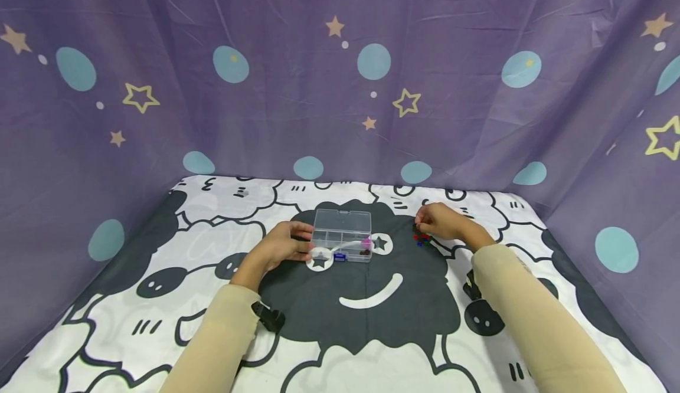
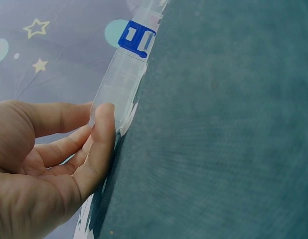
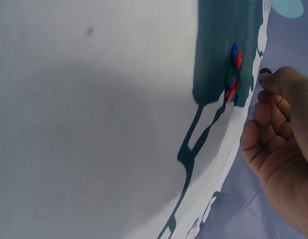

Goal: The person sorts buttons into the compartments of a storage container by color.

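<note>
A clear plastic compartment box stands on the dark part of the cloth with its lid raised at the back. My left hand grips the box's left end, the thumb at the near side; a blue latch shows farther along in the left wrist view. Inside, at the right end, lie a pink piece and dark brown bits. My right hand pinches a small black button-like disc between thumb and forefinger. Just below it lie several shiny red, blue and green button-like pieces in a loose group.
A white and dark cloth printed with cartoon sheep covers the table. Behind and at both sides hangs a purple curtain with stars and blue ovals.
</note>
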